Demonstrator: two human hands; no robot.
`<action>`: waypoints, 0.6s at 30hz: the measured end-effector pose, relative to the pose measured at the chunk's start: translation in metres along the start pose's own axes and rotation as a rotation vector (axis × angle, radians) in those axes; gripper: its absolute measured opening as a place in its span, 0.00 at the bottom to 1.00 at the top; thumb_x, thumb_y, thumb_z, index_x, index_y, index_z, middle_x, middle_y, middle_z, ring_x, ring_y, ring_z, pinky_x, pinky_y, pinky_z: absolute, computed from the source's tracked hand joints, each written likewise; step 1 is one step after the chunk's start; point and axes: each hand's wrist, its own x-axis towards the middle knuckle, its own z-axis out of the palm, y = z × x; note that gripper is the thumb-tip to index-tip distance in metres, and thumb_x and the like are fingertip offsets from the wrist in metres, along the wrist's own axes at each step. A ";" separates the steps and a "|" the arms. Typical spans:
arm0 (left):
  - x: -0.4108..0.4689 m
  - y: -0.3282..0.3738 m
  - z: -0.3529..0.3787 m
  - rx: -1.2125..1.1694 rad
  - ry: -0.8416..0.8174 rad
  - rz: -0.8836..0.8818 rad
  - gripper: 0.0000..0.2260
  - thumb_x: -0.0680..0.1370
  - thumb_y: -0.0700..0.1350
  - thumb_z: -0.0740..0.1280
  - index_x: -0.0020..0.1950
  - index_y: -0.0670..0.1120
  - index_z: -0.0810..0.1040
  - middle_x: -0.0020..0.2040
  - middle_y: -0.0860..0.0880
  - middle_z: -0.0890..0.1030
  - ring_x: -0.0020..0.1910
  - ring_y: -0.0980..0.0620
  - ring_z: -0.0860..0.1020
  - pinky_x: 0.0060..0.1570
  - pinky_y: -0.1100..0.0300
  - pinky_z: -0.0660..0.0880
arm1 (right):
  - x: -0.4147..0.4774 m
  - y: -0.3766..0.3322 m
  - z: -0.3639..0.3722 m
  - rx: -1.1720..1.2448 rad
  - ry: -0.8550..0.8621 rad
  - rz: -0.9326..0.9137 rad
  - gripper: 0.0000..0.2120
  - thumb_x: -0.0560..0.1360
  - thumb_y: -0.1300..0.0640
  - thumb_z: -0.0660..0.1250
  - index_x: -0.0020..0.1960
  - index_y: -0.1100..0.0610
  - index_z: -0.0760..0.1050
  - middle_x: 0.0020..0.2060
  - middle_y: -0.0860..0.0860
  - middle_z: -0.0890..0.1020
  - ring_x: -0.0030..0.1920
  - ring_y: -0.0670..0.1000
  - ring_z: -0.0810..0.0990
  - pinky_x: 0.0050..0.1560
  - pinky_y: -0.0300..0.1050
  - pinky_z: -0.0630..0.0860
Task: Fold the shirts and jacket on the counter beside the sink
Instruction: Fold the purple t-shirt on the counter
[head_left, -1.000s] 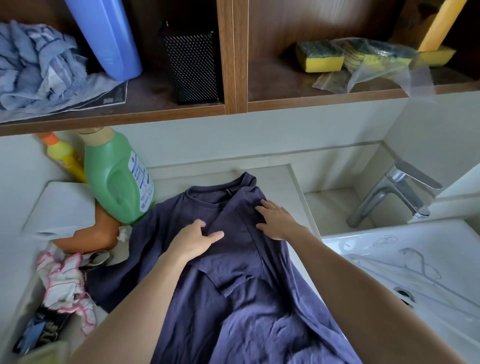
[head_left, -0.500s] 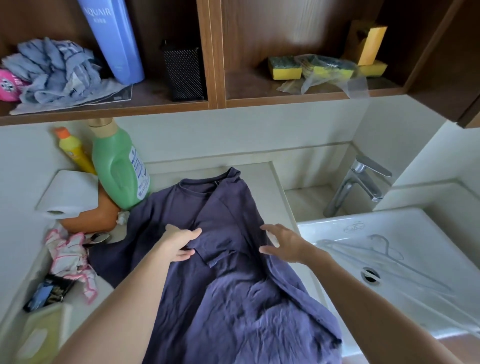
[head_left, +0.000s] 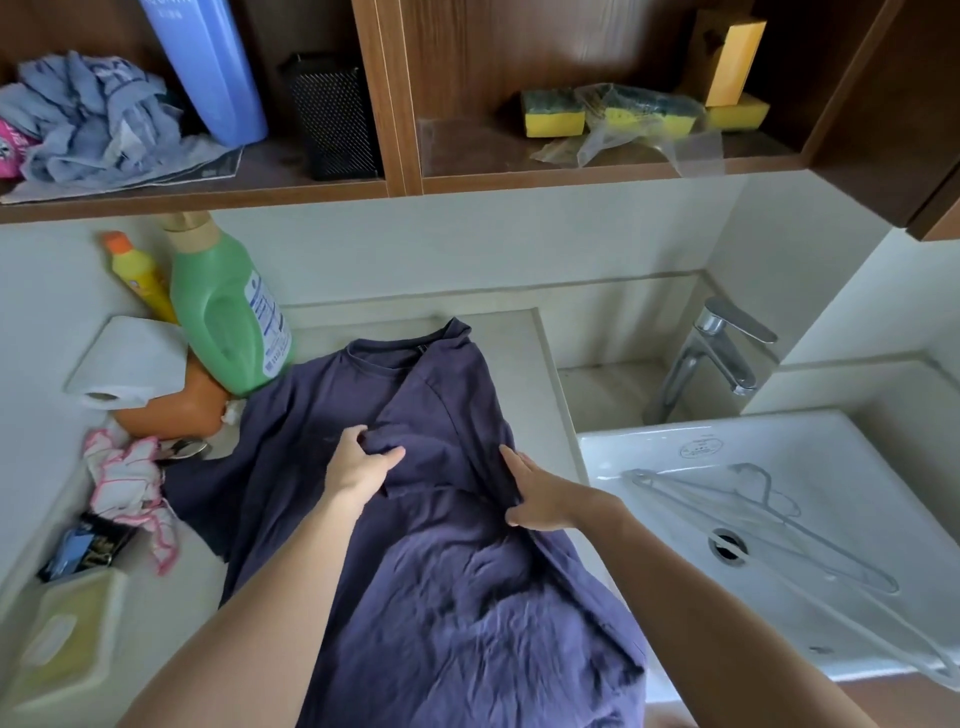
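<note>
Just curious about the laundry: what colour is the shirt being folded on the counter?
The shirt is plain dusky purple-blue, seen in the head view.

Pale counter (head_left: 511, 338) under a navy shirt (head_left: 441, 571), green bottle (head_left: 223, 312), yellow bottle (head_left: 137, 275) and pink-edged cloth (head_left: 130, 478)
</note>
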 end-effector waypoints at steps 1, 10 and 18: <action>0.001 -0.002 0.002 -0.082 0.017 0.023 0.27 0.74 0.46 0.75 0.70 0.47 0.69 0.66 0.47 0.75 0.64 0.45 0.75 0.57 0.57 0.71 | 0.003 0.001 -0.003 0.027 -0.019 0.000 0.48 0.73 0.53 0.65 0.81 0.52 0.36 0.80 0.48 0.46 0.79 0.53 0.52 0.76 0.48 0.57; -0.011 -0.001 -0.015 0.177 0.045 -0.055 0.29 0.76 0.38 0.68 0.75 0.50 0.64 0.68 0.42 0.70 0.50 0.46 0.76 0.51 0.53 0.75 | 0.009 0.004 0.002 0.101 0.019 -0.031 0.40 0.79 0.53 0.61 0.81 0.53 0.40 0.81 0.49 0.46 0.80 0.51 0.48 0.78 0.49 0.50; -0.070 -0.009 0.012 0.247 -0.033 0.419 0.05 0.77 0.43 0.71 0.46 0.53 0.80 0.45 0.52 0.79 0.45 0.52 0.79 0.45 0.61 0.73 | -0.066 0.032 0.037 0.174 0.321 -0.075 0.36 0.75 0.41 0.70 0.77 0.50 0.60 0.70 0.50 0.71 0.69 0.51 0.72 0.71 0.47 0.67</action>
